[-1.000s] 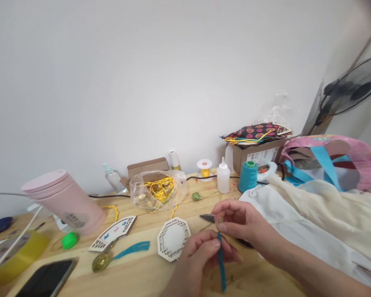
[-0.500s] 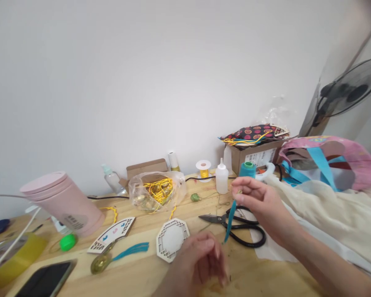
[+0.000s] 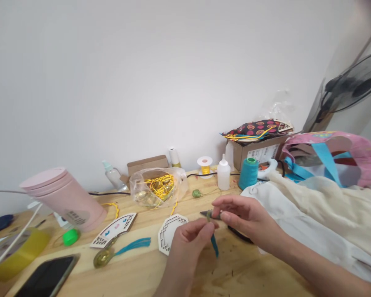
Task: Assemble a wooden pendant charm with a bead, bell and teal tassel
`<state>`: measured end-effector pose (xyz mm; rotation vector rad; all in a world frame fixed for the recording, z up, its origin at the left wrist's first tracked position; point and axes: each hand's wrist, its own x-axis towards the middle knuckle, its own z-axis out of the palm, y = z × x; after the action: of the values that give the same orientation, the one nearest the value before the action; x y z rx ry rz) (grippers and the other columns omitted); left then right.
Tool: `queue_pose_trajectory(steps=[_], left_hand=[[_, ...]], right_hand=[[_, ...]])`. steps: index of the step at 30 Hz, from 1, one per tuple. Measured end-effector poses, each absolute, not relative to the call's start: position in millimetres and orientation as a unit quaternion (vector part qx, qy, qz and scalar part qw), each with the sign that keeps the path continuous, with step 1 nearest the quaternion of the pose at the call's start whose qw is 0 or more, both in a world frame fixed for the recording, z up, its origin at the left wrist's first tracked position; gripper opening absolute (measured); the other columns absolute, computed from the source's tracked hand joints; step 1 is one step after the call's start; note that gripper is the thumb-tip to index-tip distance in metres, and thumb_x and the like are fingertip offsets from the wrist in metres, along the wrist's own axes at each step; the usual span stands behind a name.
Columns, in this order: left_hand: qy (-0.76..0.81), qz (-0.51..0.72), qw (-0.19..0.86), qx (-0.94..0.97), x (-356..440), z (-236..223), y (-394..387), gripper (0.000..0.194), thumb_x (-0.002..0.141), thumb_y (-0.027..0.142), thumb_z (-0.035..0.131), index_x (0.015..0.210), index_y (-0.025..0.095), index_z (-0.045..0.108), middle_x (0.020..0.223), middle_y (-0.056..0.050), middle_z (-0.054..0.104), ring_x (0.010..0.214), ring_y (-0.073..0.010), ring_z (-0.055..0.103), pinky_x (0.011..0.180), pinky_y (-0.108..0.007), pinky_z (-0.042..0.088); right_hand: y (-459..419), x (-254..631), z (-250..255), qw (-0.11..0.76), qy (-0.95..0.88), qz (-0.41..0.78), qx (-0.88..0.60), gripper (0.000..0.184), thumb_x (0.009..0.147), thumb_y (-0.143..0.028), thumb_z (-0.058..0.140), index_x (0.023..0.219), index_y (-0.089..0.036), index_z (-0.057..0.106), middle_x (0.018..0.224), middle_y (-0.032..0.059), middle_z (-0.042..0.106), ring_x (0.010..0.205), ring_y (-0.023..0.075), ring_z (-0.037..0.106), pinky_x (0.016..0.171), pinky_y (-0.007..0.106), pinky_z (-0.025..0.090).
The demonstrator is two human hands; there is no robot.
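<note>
pinching a small blue tassel (image 3: 215, 248) near its top, the left hand (image 3: 191, 241) has its thumb pressed against the bent forefinger, and the strands hang below, above the near part of the wooden table (image 3: 136, 280). a bit of green cord (image 3: 208, 216) sticks up from the pinch. just to its right, the right hand (image 3: 252, 216) has its thumb and forefinger close together; whether they have hold of the cord, i cannot tell. black-handled scissors (image 3: 239, 234) lie beneath the right hand, partly hidden. left of the tassel, an octagonal lattice piece (image 3: 164, 238) lies partly behind the left hand. at the far side stand a white squeeze bottle (image 3: 223, 178) and a teal thread spool (image 3: 248, 177).
</note>
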<state>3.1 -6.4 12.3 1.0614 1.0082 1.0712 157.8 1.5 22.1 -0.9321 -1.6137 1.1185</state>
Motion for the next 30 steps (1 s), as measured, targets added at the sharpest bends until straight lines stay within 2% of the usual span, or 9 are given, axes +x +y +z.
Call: queue_pose_trajectory(steps=[3,6,9,13,20,26,30], left_hand=[[0.404,0.484,0.641,0.437,2.1,12.1,-4.1,0.012,0.063,0.027,0.066,0.068,0.018,0.071,0.088,-0.005,0.065,0.092,-0.0208,0.053,0.078,-0.026,0.040],[0.387,0.484,0.661,0.423,2.6,11.0,-3.7,0.012,0.062,0.026,0.066,0.067,0.017,0.071,0.093,-0.007,0.064,0.099,-0.0245,0.050,0.083,-0.031,0.040],[0.402,0.501,0.657,0.395,3.0,9.8,-4.7,0.011,0.061,0.025,0.067,0.068,0.017,0.071,0.084,-0.005,0.067,0.087,-0.0205,0.057,0.075,-0.027,0.043],[0.412,0.505,0.654,0.384,1.0,8.6,-2.7,0.008,0.057,0.021,0.071,0.064,0.019,0.071,0.064,0.000,0.069,0.066,-0.0128,0.059,0.065,-0.020,0.044],[0.429,0.530,0.637,0.358,-0.7,15.2,0.2,0.008,0.055,0.019,0.072,0.063,0.017,0.070,0.057,0.001,0.068,0.062,-0.0111,0.059,0.061,-0.017,0.044],[0.407,0.530,0.665,0.332,-0.8,17.7,-3.2,0.005,0.057,0.018,0.071,0.061,0.015,0.068,0.058,0.002,0.066,0.059,-0.0086,0.057,0.059,-0.016,0.044],[0.367,0.546,0.685,0.312,-6.8,16.3,-0.3,0.005,0.062,0.019,0.067,0.063,0.015,0.066,0.060,0.001,0.062,0.063,-0.0091,0.054,0.064,-0.018,0.044]], right_hand=[[-0.2,152.6,21.4,0.422,-0.683,0.452,-0.387,0.020,0.072,-0.034,0.056,0.079,-0.017,0.064,0.072,0.0030,0.063,0.069,0.0156,0.056,0.063,0.026,0.043],[-3.9,144.7,18.8,0.415,-0.692,0.454,-0.378,0.019,0.071,-0.032,0.057,0.064,-0.016,0.065,0.059,-0.0011,0.056,0.061,0.0130,0.052,0.060,0.023,0.041],[-5.2,142.0,16.4,0.421,-0.676,0.442,-0.412,0.019,0.067,-0.030,0.061,0.055,-0.016,0.063,0.052,-0.0023,0.051,0.054,0.0111,0.047,0.054,0.022,0.038],[-1.2,146.5,14.7,0.424,-0.671,0.409,-0.450,0.012,0.062,-0.028,0.065,0.057,-0.017,0.066,0.051,-0.0022,0.052,0.050,0.0098,0.042,0.048,0.021,0.032],[0.8,145.9,13.5,0.423,-0.551,0.596,-0.402,0.017,0.064,-0.031,0.064,0.058,-0.014,0.063,0.049,-0.0048,0.046,0.047,0.0065,0.036,0.046,0.019,0.028],[-2.4,147.6,15.1,0.378,-0.524,0.665,-0.373,0.009,0.061,-0.019,0.061,0.058,-0.013,0.055,0.050,-0.0057,0.045,0.047,0.0046,0.035,0.046,0.017,0.027],[0.6,155.0,14.6,0.325,-0.544,0.695,-0.340,0.007,0.055,-0.010,0.057,0.057,-0.014,0.051,0.050,-0.0069,0.044,0.045,0.0037,0.034,0.043,0.016,0.024]])
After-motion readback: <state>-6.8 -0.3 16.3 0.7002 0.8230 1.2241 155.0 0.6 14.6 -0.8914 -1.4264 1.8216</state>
